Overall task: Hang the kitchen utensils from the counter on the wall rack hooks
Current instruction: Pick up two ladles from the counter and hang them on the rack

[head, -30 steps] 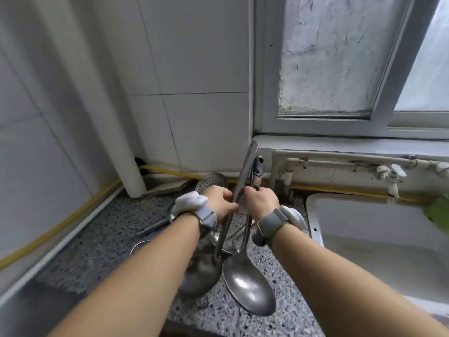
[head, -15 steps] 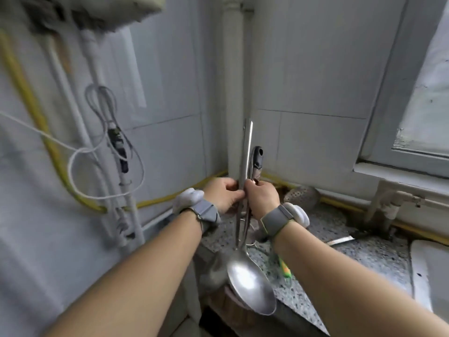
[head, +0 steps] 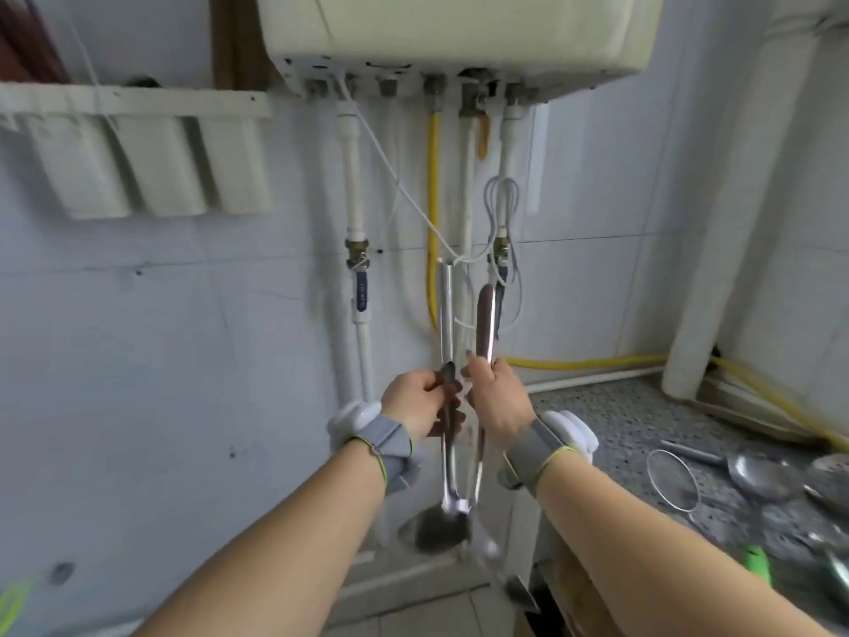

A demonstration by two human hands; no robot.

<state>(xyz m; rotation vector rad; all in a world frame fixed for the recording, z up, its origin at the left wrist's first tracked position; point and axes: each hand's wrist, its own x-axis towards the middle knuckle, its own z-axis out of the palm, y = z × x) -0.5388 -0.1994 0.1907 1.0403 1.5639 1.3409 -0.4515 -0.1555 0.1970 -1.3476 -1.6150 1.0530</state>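
Both hands are up in front of the wall, each closed round one long steel handle. My left hand (head: 420, 402) is wrapped on the ladle (head: 444, 370), whose flat polished shaft rises straight up while its round bowl hangs low, near the floor line. My right hand (head: 498, 400) grips a second utensil (head: 486, 324) with a broader, rounded handle end; its working end is hidden behind my wrist and blurred, so I cannot tell what kind it is. The two handles stand nearly upright, just beside each other and not touching at the top.

I judge the step in hand to be carrying this pair to the hooks. No hook is plainly visible; the white wall rack (head: 138, 108) at upper left shows only a bar and three pale, rounded pockets. To do this well I would keep the handles apart so they do not clash, steer their tips clear of the loose white cable (head: 390, 177) and the pipes under the water heater (head: 459, 34), and present one handle at a time, hanging hole first.

Polished steel is slick, so a firm wrap low on the shaft seems wise; the heavy bowl will want to swing.

More utensils lie on the speckled granite counter (head: 620, 420) at right: a wire mesh strainer (head: 673, 480), a perforated skimmer (head: 831, 468) and another steel ladle (head: 753, 475).
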